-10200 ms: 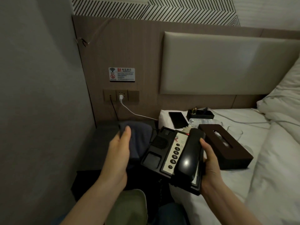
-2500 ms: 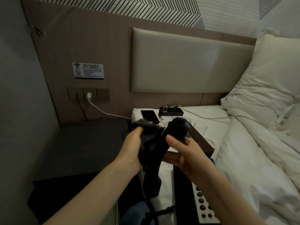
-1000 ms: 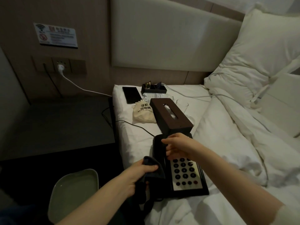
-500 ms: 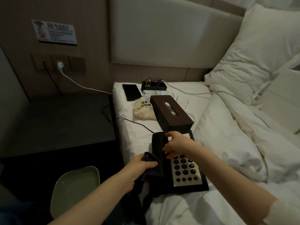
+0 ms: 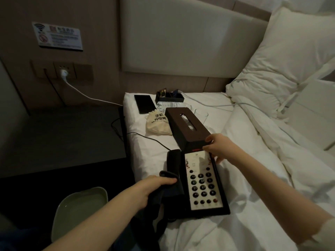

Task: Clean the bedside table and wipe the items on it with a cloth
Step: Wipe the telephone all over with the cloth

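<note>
The dark bedside table (image 5: 59, 140) stands bare at the left, beside the bed. A black telephone (image 5: 203, 185) with its handset on the cradle lies on the white bed sheet. My left hand (image 5: 154, 189) grips a dark cloth (image 5: 168, 189) at the phone's left edge. My right hand (image 5: 217, 147) holds the near right corner of a dark brown tissue box (image 5: 186, 127), thumb on top and fingers below. Behind the box lie a beige drawstring bag (image 5: 157, 124), a black smartphone (image 5: 145, 104), a small black tray (image 5: 169, 96), a water bottle (image 5: 170, 105) and a glass (image 5: 201, 115).
A pale green basin (image 5: 78, 211) sits on the floor at the lower left. A white charger cable (image 5: 81, 91) runs from the wall socket to the bed; a black phone cord (image 5: 145, 137) crosses the sheet. A pillow (image 5: 282, 57) and duvet fill the right.
My right hand has left the telephone's top edge and moved up and right onto the tissue box's near corner. The left hand with the cloth stays by the handset.
</note>
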Action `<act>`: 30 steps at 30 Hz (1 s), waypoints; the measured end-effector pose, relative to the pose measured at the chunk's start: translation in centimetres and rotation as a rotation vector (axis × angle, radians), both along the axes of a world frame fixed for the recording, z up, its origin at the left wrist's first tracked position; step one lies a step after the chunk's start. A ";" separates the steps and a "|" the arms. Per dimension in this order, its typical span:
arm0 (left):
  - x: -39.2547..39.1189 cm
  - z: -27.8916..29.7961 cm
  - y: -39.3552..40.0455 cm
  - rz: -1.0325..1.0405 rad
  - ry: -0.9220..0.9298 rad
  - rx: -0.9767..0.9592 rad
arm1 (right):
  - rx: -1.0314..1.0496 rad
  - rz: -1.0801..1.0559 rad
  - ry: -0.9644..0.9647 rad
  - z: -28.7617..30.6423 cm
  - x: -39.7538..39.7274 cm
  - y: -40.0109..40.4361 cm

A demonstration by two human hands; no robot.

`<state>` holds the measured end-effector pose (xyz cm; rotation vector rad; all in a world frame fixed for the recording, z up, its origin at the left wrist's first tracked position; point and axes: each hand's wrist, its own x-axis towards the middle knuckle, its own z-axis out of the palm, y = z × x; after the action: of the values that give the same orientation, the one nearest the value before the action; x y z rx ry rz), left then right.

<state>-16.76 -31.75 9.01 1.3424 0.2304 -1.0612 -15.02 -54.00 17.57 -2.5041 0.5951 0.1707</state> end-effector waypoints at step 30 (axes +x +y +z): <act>-1.1 2.4 0.7 0.076 -0.058 -0.132 | 0.457 0.044 0.155 -1.8 -2.2 -0.5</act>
<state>-17.82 -31.08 11.36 1.2344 0.1644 -0.9560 -17.21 -54.54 15.79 -2.0724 0.4963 0.4663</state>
